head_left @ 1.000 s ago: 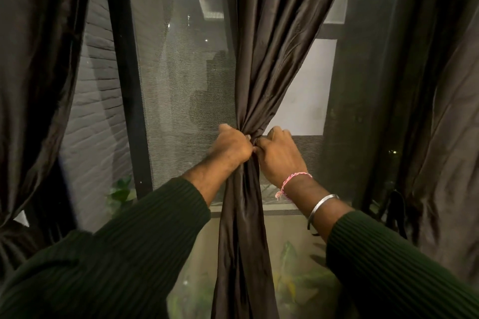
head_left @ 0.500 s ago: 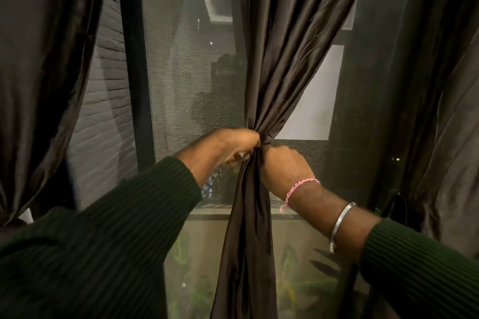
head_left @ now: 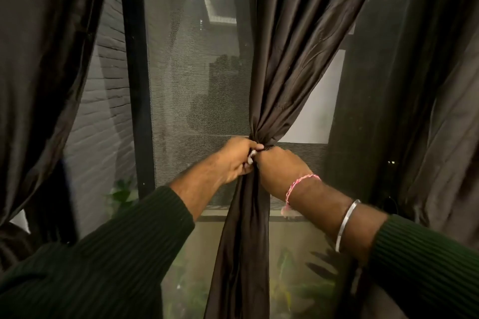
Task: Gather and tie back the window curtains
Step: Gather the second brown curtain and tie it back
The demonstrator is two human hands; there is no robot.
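Observation:
A dark brown satin curtain [head_left: 293,65] hangs in the middle of the window, bunched into a tight waist at mid-height with its lower part [head_left: 243,254] falling straight down. My left hand [head_left: 237,160] grips the waist from the left, thumb on top, with a small pale bit showing between its fingers. Pressed against the same waist from the right is my right hand [head_left: 281,171], fingers curled behind the fabric. The two hands touch each other. Whatever tie goes around the waist is hidden by them.
Another dark curtain [head_left: 44,72] hangs at the left and one more [head_left: 438,111] at the right. Behind the fabric are a mesh window screen [head_left: 189,85] and a black vertical frame bar [head_left: 134,72]. Green plants [head_left: 298,290] show through the lower pane.
My left wrist has turned so the thumb lies on top and a pale bit shows in its fingers. Both hands stay on the gathered waist; the view has shifted slightly.

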